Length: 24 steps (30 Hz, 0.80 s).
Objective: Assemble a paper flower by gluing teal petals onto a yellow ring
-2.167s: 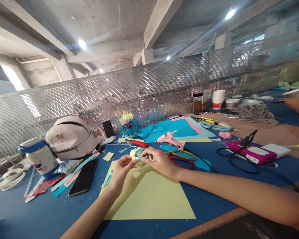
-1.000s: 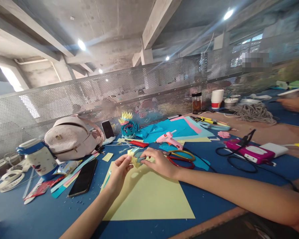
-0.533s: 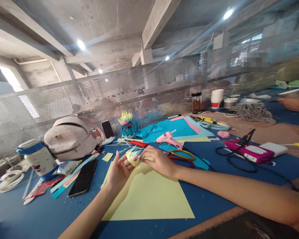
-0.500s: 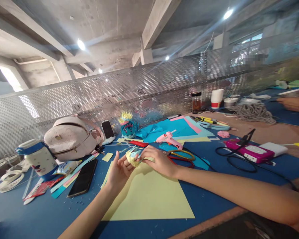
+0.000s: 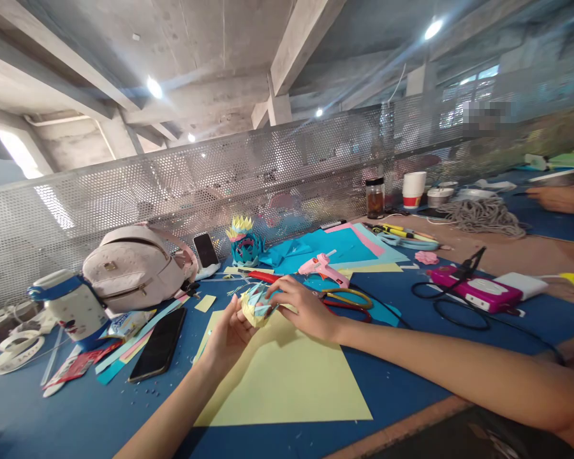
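A small folded paper piece, yellow with blue parts, is held between both hands above a large yellow paper sheet on the blue table. My left hand cups it from below, palm turned up. From the right, my right hand pinches its side with the fingertips. A finished blue and yellow paper flower stands farther back.
A pink glue gun, scissors and blue and pink paper sheets lie to the right. A black phone, a mug and a beige backpack sit left. A pink device with cables lies at right; another person's hand is far right.
My left hand has turned palm up and now cups the paper piece from below. The piece has risen slightly off the yellow sheet, while my right hand stays on its side.
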{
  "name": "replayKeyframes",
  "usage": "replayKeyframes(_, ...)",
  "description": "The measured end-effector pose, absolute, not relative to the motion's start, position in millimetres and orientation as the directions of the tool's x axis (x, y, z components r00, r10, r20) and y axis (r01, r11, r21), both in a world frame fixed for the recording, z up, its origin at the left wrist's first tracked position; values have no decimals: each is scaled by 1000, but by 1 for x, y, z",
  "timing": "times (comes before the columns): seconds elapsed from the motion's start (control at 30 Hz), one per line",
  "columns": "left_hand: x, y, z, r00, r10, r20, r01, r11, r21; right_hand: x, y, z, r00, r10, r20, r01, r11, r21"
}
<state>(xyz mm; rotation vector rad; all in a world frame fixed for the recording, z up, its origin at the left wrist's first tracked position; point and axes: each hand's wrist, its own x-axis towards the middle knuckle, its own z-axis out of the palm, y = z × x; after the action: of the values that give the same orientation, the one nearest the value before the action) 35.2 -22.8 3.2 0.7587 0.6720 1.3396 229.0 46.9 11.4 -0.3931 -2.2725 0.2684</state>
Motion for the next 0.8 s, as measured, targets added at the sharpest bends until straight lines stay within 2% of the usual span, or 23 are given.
replayKeyframes(0.1,36,-24,4,131,991,-17,-558,88,825,230,46,12,-641,352,682,186,933,-307)
replayKeyframes(0.3,42,-26,5,154,985,82,-527,12,850,231,43,13,-644,364,673,179,927,-331)
replayKeyframes(0.4,43,-26,6,151,984,97,-546,1,838,230,41,13,-573,416,706,138,898,-418)
replayKeyframes(0.5,41,-26,5,149,984,101,-556,-1,831,229,38,14,-495,543,678,27,790,-613)
replayKeyframes(0.57,41,-27,5,170,981,96,-555,15,832,227,36,16,-494,661,565,-102,602,-792)
replayKeyframes(0.63,43,-29,7,192,976,99,-539,20,842,225,36,17,-547,736,400,-251,312,-917)
replayKeyframes(0.7,45,-30,8,202,973,114,-505,4,863,222,38,15,-638,738,219,-343,-18,-939)
replayKeyframes(0.8,46,-30,8,209,970,125,-466,-13,885,219,45,6,-776,630,8,-335,-401,-853)
